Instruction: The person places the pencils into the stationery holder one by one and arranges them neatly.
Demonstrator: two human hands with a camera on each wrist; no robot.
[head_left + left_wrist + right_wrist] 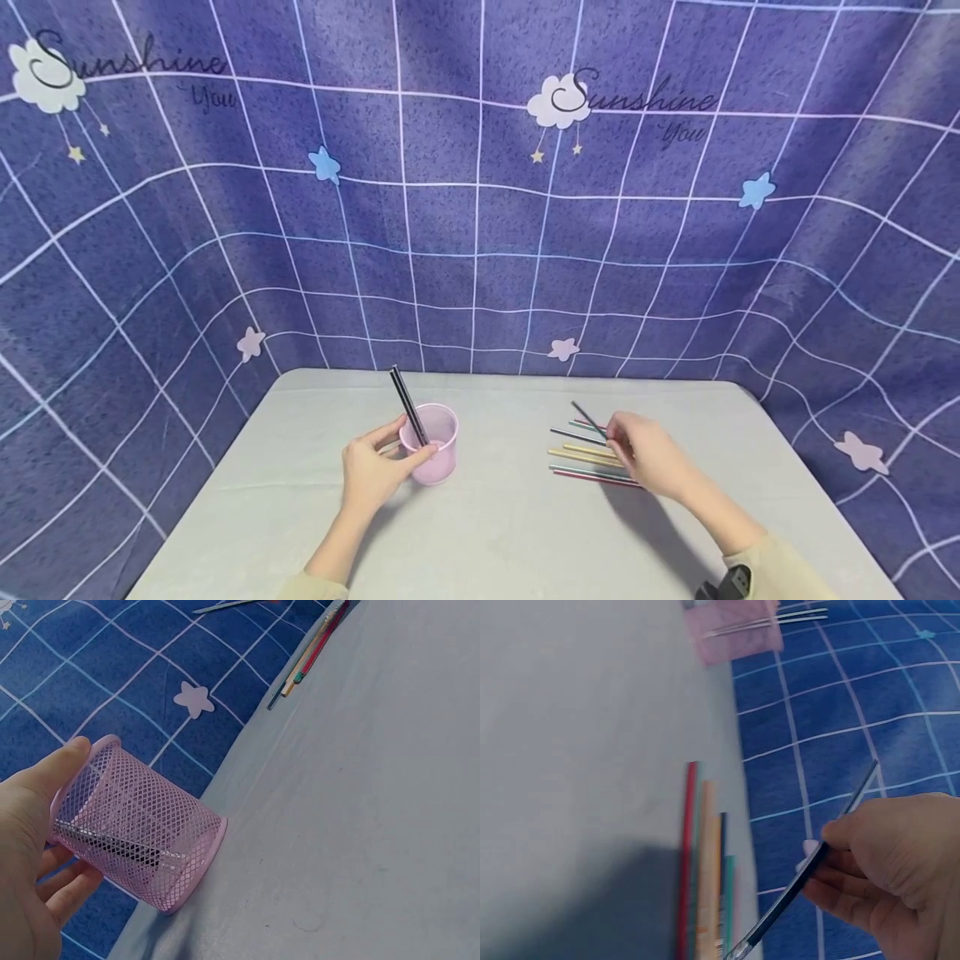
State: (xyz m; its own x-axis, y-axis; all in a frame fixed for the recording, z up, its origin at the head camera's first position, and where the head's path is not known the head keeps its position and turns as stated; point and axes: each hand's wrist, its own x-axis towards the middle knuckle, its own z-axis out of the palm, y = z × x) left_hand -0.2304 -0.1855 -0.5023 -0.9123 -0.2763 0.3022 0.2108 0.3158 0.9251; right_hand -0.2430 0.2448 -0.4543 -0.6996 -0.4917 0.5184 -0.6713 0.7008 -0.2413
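Gridded curtain (pixel 510 225), pale tabletop (pixel 495 533), pink cup (pixel 444 463)

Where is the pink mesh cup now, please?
In the head view, the pink mesh cup is left of the coloured sticks on the table, with the left hand gripping its rim.

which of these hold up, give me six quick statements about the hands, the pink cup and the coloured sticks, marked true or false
1. The left hand grips the pink mesh cup. True.
2. The cup is empty. False: black sticks lean inside it.
3. The right hand pinches a dark stick. True.
4. Every stick on the table is red. False: yellow sticks lie there too.
5. In the head view, the cup is right of the loose sticks. False: it is left of them.
6. A grid-patterned cloth hangs behind the table. True.
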